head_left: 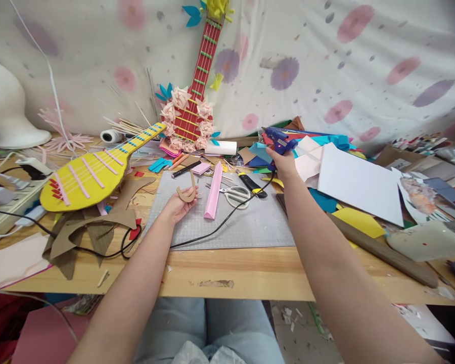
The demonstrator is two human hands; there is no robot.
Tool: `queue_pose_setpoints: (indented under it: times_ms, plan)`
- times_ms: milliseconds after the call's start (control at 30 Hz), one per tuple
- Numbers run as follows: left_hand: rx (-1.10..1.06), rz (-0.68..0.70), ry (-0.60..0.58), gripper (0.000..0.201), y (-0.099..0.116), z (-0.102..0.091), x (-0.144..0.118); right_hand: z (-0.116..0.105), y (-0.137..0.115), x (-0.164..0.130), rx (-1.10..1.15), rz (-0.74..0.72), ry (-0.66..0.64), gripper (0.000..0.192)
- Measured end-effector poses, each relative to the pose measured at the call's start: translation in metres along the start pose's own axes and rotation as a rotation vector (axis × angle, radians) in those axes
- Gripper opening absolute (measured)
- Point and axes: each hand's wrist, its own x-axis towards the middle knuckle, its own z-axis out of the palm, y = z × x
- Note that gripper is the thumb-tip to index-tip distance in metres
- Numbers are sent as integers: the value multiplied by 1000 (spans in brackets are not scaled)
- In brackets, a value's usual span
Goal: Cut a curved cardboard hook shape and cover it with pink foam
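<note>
Right hand (283, 164) wraps a blue glue gun (277, 140); left hand (181, 203) pinches a curved cardboard piece (193, 182)

The cardboard piece, bent like a hook, stands up from the left hand's partly curled fingers, over the left part of a grey cutting mat (258, 227). The right hand's fingers are closed around the glue gun's handle, beyond the mat's far right part, with the nozzle pointing up and to the left.

Between the hands lies a folded pink paper strip (214, 192), with scissors (248, 193) just right of it and a yellow-and-black cutter (252, 184) near their handles. A black cord (212, 231) runs from the glue gun across the mat.

To the left, a yellow model lute (87, 177) rests above cardboard offcuts (127, 217) on the wooden table (250, 273). Behind, a red model guitar (185, 121) ringed with pale paper flowers leans near a spotted curtain (307, 30). A white board (358, 182) lies over coloured papers to the right.
</note>
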Motion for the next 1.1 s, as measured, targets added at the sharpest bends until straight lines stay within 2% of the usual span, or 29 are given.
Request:
queue_pose_setpoints:
  times_ms: [100,200,300,367,500,633,767,900,1100]
  plan:
    - [-13,-3,-1,15,0,0,0,1,7,4,59,200,-40,29]
    - [-19,3,1,16,0,0,0,3,10,-11,31,342,-75,31]
    - [-14,-3,-22,16,-1,0,-1,7,7,-37,20,308,-116,29]
    - [2,-11,-56,16,-1,-1,-1,12,4,-60,55,253,-234,29]
    - [52,-27,-128,16,-4,-2,-1,26,-1,-109,97,287,-538,34]
    - [76,8,-145,17,-6,-2,1,40,-3,-139,11,303,-694,34]
    - [78,131,-110,20,-7,-1,2,49,-4,-147,-113,280,-720,36]
    - [88,243,-50,32,-8,1,3,56,-4,-151,-185,256,-713,40]
    - [134,279,-24,37,-11,4,2,62,-4,-156,-187,187,-738,45]
